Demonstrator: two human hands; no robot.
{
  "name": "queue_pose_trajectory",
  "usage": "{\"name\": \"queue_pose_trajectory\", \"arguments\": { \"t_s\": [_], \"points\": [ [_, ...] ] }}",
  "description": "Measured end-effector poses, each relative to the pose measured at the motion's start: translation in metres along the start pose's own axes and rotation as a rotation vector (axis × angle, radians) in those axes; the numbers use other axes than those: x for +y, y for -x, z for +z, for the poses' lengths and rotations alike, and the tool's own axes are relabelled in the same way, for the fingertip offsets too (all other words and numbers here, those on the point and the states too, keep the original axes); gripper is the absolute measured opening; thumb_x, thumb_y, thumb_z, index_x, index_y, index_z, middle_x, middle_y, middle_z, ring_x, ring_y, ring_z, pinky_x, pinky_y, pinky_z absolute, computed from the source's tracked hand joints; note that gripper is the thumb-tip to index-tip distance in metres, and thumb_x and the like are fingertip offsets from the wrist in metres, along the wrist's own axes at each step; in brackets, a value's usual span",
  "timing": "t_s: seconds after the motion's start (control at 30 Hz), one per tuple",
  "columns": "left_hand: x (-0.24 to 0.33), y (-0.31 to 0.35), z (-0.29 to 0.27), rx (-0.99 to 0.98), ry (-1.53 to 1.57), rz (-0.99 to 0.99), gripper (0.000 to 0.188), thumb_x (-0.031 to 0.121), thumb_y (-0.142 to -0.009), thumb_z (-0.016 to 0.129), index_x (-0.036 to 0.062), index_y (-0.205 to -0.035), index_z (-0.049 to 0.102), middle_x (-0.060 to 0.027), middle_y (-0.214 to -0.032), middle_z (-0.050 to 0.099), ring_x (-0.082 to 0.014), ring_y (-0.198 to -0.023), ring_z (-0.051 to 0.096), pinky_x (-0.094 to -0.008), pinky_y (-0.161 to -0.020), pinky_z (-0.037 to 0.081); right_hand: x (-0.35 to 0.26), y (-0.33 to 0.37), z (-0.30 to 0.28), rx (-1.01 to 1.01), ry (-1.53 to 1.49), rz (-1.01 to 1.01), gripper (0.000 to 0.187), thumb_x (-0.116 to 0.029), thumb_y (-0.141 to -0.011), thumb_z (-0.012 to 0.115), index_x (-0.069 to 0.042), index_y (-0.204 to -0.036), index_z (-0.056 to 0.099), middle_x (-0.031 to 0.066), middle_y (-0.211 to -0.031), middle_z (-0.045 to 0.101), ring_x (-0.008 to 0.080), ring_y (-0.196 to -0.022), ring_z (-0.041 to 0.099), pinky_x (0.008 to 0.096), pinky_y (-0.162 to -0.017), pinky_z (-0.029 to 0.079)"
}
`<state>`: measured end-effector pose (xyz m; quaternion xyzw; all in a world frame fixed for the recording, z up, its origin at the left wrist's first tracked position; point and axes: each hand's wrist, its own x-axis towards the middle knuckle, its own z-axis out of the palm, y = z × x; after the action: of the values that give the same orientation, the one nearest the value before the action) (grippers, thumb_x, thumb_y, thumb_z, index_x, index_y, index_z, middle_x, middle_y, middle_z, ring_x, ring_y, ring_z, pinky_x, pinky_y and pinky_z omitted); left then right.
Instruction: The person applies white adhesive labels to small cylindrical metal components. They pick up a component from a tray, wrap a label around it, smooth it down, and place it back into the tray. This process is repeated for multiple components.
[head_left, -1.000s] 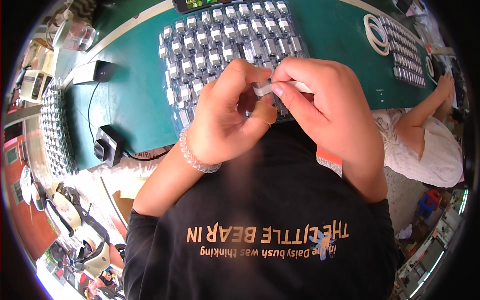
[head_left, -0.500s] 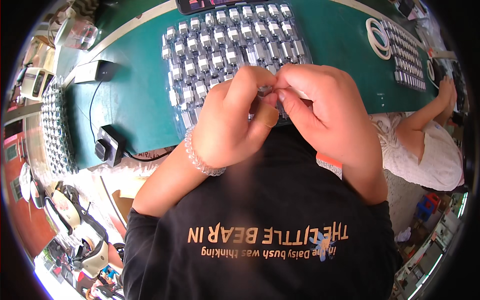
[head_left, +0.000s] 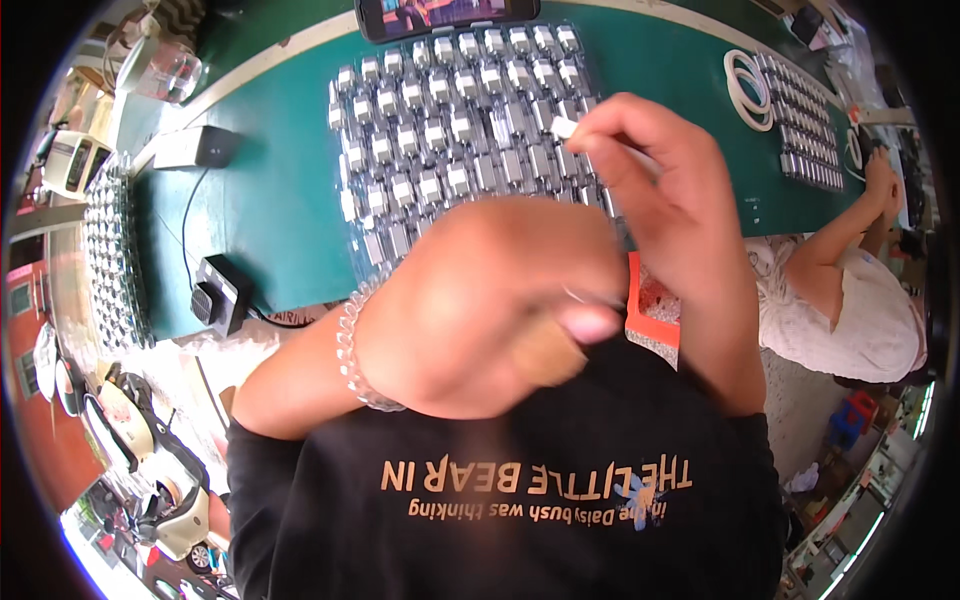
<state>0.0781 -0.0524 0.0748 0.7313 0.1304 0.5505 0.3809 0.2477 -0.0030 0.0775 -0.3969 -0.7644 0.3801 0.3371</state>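
Note:
My right hand (head_left: 665, 170) is raised over the right side of the clear plastic tray (head_left: 340, 185). Thumb and forefinger pinch a small white block-like piece (head_left: 563, 127). Below it and nearer my chest, my left hand (head_left: 490, 310) is curled closed and smeared by motion. A tan bandage (head_left: 548, 352) wraps its thumb, and a thin pale edge shows by the thumb tip; what it holds is hidden. Rows of small silver metal-and-white parts fill the tray; some parts in its nearer and right areas look all grey. My left hand covers the tray's near edge.
A phone (head_left: 440, 14) stands behind the tray on the green table (head_left: 270, 200). Left are a black device (head_left: 222, 293) with a cable, a white box (head_left: 190, 147) and another filled tray (head_left: 115, 250). Rightward lie a white cable coil (head_left: 748, 90), a further tray (head_left: 805, 120) and another person's arm (head_left: 850, 225).
My hands were together over the tray and have parted. The left swung down toward my chest; the right rose slightly, and the white piece now shows in its fingertips.

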Motion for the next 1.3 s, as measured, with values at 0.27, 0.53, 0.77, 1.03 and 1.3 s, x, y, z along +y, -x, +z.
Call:
{"name": "queue_pose_trajectory", "arguments": {
  "t_s": [0.27,0.53,0.77,1.03,1.3],
  "points": [
    [-0.007,0.029,0.004,0.215,0.612,-0.337,0.033,-0.006,-0.091,0.046,0.0068,-0.117,0.029,-0.0078,-0.102,0.046,-0.0115,-0.086,0.047,-0.0274,-0.076,0.043,-0.016,0.012,0.011,-0.089,-0.505,0.055,0.054,-0.041,-0.074,0.080,0.001,-0.099,0.058,-0.0027,-0.078,0.053,0.0033,-0.069,0.043,0.0185,-0.059,0.032],
    [0.001,0.032,0.008,0.291,0.540,-0.572,0.030,0.013,-0.093,0.055,0.0099,-0.112,0.032,-0.0092,-0.091,0.054,-0.0129,-0.079,0.048,-0.0269,-0.073,0.040,0.002,0.010,0.014,-0.071,-0.406,-0.175,0.034,-0.012,-0.074,0.081,-0.002,-0.096,0.057,-0.0043,-0.076,0.050,0.0009,-0.065,0.039,0.0175,-0.055,0.032],
    [-0.019,0.044,-0.059,0.459,-0.156,-0.623,0.022,0.006,-0.096,0.045,-0.0021,-0.116,0.041,-0.0135,-0.095,0.062,-0.0148,-0.082,0.057,-0.0278,-0.079,0.045,0.035,0.027,-0.018,0.223,-0.348,0.043,0.011,-0.008,-0.089,0.062,-0.002,-0.098,0.059,-0.0035,-0.079,0.053,0.0004,-0.071,0.042,0.0154,-0.061,0.032],
    [-0.031,0.047,-0.073,0.030,-0.694,-0.860,0.012,0.011,-0.096,0.050,0.0020,-0.103,0.047,-0.0114,-0.078,0.059,-0.0207,-0.066,0.053,-0.0324,-0.063,0.044,0.061,0.047,-0.037,0.263,-0.295,0.093,0.011,-0.013,-0.093,0.058,-0.003,-0.097,0.058,-0.0032,-0.075,0.050,0.0016,-0.063,0.038,0.0171,-0.053,0.027],
    [-0.080,0.018,-0.060,-0.190,-0.850,-0.420,0.011,0.007,-0.086,0.057,0.0005,-0.094,0.054,-0.0140,-0.076,0.059,-0.0336,-0.076,0.056,-0.0416,-0.071,0.045,0.052,0.042,-0.037,0.239,-0.344,0.079,0.011,-0.012,-0.093,0.057,-0.001,-0.097,0.058,-0.0027,-0.077,0.050,0.0026,-0.068,0.040,0.0173,-0.059,0.030]
  ]
}}
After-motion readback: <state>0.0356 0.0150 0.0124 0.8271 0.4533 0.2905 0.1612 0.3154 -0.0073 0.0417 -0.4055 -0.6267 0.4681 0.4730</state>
